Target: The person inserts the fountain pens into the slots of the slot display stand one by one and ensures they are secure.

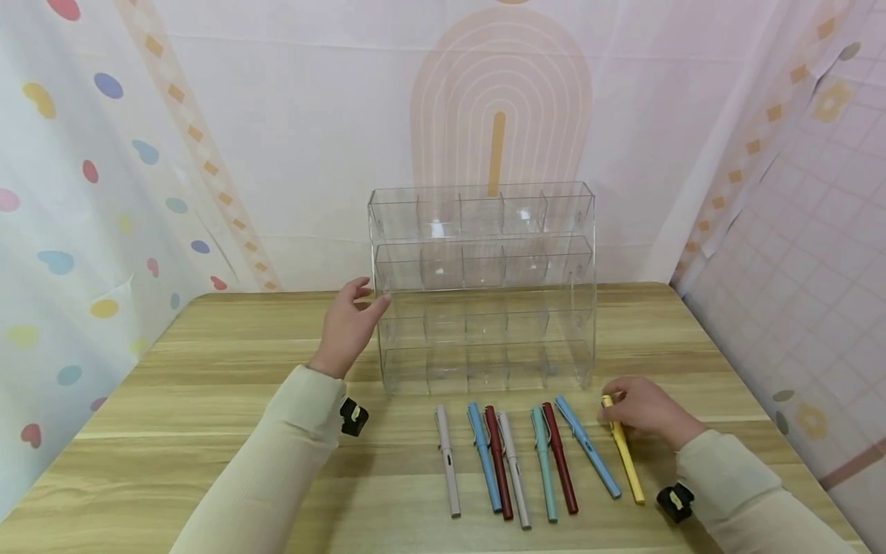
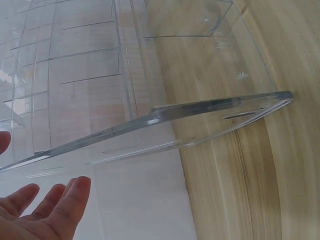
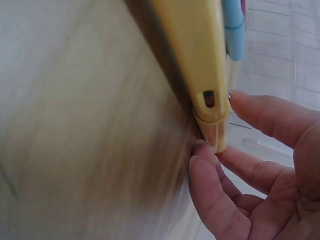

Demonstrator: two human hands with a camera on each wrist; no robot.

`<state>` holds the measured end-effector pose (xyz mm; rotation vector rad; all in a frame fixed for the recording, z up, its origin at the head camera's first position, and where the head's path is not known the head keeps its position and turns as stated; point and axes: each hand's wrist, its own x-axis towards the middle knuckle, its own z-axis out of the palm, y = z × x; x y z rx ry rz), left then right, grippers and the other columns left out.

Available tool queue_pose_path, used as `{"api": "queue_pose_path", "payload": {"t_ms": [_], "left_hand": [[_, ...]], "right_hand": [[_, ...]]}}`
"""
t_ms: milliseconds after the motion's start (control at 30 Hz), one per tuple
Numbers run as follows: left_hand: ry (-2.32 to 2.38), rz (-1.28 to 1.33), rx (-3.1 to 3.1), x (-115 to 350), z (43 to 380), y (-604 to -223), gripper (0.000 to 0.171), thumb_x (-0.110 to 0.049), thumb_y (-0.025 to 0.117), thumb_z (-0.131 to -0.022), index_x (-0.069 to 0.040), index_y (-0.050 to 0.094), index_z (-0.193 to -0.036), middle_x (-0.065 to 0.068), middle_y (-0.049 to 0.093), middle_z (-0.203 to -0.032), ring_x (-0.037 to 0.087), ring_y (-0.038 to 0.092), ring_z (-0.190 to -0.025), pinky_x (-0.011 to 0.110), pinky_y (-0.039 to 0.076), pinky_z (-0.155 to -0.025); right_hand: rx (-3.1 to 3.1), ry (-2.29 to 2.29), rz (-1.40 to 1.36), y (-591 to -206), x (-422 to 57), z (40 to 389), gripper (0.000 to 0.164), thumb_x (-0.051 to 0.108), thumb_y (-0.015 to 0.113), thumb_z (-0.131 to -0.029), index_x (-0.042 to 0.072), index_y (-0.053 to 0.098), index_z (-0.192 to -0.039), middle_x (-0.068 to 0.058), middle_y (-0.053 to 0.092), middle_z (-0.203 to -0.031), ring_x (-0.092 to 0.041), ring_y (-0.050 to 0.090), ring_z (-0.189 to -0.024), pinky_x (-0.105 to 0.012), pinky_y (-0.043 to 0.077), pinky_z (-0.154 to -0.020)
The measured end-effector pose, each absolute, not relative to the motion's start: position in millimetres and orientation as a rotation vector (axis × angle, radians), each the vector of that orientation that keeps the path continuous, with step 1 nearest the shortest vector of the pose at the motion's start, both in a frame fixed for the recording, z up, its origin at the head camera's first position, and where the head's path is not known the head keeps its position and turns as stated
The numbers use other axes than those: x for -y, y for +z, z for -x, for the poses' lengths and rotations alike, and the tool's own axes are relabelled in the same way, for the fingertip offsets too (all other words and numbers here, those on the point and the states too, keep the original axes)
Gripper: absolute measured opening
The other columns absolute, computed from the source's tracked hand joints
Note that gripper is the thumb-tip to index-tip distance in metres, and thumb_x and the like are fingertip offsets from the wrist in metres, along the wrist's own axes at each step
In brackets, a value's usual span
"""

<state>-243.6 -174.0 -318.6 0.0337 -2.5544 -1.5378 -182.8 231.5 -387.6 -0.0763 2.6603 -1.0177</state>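
- Eight capped pens (image 1: pixel 544 462), none yet in the clear tiered organizer (image 1: pixel 483 288)
- Right hand (image 1: pixel 645 405) pinches the yellow pen (image 1: pixel 626 457)
- Left hand (image 1: pixel 348 325), grip wide, beside the organizer

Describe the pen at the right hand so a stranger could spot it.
On the wooden table stands a clear rack, with eight pens lying side by side in front of it. Follow them to the right end, where the right hand is. The yellow pen there is the only yellow one, next to a blue pen.
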Motion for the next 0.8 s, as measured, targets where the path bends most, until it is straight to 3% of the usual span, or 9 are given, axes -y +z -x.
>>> {"api": "queue_pose_path", "payload": {"t_ms": [233,433,800], "left_hand": [[-1.522,-0.048,2.526,171.3,251.5,-318.6,0.057,-0.021,0.057,-0.095,0.001,0.037,-0.144,0.024,0.047,-0.138,0.037,0.049,-0.124,0.048,0.044,-0.100],[-1.490,-0.031,2.534,169.7,253.9,-315.7,0.057,-0.019,0.057,-0.096,0.003,0.037,-0.144,0.025,0.048,-0.137,0.038,0.050,-0.123,0.048,0.046,-0.098],[-1.491,-0.038,2.526,168.6,256.5,-313.9,0.055,-0.016,0.058,-0.095,0.004,0.039,-0.142,0.026,0.047,-0.137,0.038,0.051,-0.123,0.047,0.047,-0.097]], "right_hand": [[-2.660,-0.992,0.074,-387.3,-226.6,183.8,0.041,0.006,0.070,-0.081,-0.014,0.056,-0.114,-0.024,0.062,-0.100,-0.022,0.061,-0.077,-0.037,0.055,-0.061],[-2.667,-1.018,0.053,-388.5,-228.3,183.9,0.033,0.006,0.068,-0.081,-0.011,0.058,-0.108,-0.014,0.063,-0.086,-0.018,0.058,-0.069,-0.034,0.053,-0.058],[-2.538,-1.292,-0.069,-370.0,-244.1,192.3,0.047,0.010,0.057,-0.089,-0.016,0.042,-0.125,-0.030,0.055,-0.109,-0.021,0.063,-0.078,-0.041,0.057,-0.070]]}}
